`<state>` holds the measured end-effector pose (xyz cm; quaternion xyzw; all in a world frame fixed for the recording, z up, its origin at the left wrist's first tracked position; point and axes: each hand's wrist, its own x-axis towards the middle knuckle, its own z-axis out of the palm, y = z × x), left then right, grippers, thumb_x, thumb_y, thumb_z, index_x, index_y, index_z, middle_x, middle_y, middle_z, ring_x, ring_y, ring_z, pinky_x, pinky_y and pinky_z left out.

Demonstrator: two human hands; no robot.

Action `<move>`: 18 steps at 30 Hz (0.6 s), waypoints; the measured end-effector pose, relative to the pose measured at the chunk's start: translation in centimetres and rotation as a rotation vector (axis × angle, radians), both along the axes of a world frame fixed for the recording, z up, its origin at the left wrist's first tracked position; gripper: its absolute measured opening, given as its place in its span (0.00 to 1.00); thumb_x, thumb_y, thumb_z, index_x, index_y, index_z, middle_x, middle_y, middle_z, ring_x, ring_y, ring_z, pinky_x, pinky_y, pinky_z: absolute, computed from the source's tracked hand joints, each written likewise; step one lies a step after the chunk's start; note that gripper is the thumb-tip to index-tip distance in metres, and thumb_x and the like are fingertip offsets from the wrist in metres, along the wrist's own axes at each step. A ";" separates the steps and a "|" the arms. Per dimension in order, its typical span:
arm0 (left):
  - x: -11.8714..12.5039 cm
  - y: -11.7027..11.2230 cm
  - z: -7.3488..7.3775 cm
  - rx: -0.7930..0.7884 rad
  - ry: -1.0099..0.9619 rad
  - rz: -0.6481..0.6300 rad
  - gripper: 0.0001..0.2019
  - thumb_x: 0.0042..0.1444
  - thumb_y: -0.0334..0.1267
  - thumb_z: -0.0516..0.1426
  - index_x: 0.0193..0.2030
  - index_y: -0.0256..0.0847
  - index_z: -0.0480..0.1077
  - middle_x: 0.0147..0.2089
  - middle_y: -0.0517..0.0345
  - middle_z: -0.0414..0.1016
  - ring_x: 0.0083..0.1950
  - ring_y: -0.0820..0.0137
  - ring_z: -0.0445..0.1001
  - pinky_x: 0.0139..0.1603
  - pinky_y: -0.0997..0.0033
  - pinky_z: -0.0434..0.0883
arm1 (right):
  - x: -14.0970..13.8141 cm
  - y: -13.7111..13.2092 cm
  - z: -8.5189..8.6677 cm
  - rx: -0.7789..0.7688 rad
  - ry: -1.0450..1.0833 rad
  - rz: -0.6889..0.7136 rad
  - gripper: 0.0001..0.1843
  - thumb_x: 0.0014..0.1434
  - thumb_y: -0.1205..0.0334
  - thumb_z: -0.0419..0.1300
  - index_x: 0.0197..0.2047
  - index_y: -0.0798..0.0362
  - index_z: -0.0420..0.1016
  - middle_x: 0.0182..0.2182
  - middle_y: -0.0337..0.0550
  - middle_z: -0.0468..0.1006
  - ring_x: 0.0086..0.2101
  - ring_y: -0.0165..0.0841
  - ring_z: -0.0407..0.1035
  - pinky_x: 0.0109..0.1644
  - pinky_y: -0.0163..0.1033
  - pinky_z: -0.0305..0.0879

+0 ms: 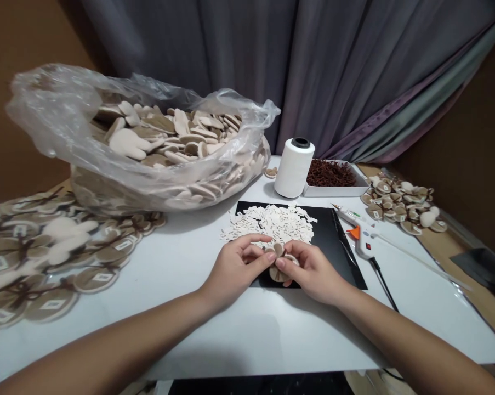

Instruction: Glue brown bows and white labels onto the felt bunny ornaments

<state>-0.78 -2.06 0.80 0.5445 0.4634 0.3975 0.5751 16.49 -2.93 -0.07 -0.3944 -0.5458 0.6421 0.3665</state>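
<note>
The left hand (pixel 234 269) and right hand (pixel 311 271) pinch a small tan felt piece (pixel 279 262) between closed fingers (pixel 286 262), over a black mat (pixel 325 233); white paper labels (pixel 267 225) lie just beyond on the bench (pixel 247 329); a hot glue gun (pixel 360 241) rests to the right.

The bare left hand (pixel 234 269) and bare right hand (pixel 311 272) meet low in the middle of the view, backs upward, with their fingertips (pixel 274 262) pinched close together (almost touching). The long bare left forearm (pixel 107 345) and right forearm (pixel 407 334) angle in from the lower corners; finger placement looks tight, though it's hard to read.
</note>
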 end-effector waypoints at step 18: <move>-0.5 0.3 -0.5 -0.099 -0.225 -0.162 0.17 0.50 0.38 0.62 0.46 0.40 0.65 0.31 0.60 0.76 0.32 0.72 0.74 0.38 0.71 0.69 | 0.6 0.1 -0.2 -0.084 0.151 0.080 0.18 0.53 0.49 0.62 0.32 0.55 0.66 0.21 0.36 0.71 0.19 0.23 0.63 0.18 0.27 0.62</move>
